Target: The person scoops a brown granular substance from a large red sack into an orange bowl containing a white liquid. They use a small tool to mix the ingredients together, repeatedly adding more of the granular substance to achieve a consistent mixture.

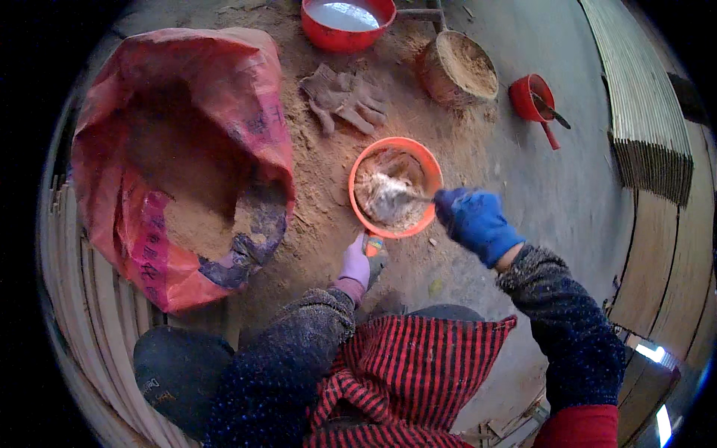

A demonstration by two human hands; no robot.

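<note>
An orange plastic dipper (358, 207) stands on the dusty floor before me, holding a wet mix of white paste and brown powder (387, 196). Wearing a purple and grey glove, my left hand (360, 263) is closed around the dipper's handle at its near side. My right hand (476, 222), in a blue glove, grips a thin-shafted stirring tool (415, 198) from the right. Its far end sits in the mix, where paste hides its shape. Just beyond the dipper lies a dirty work glove (343, 98).
To the left, a big red woven sack (258, 82) gapes open with brown powder (196, 224) inside. Farther off are a red basin (336, 39) of whitish liquid, a powder-filled pan (442, 81) and a red dipper (523, 104) with a dark-handled tool. Stacked boards (646, 254) line the right.
</note>
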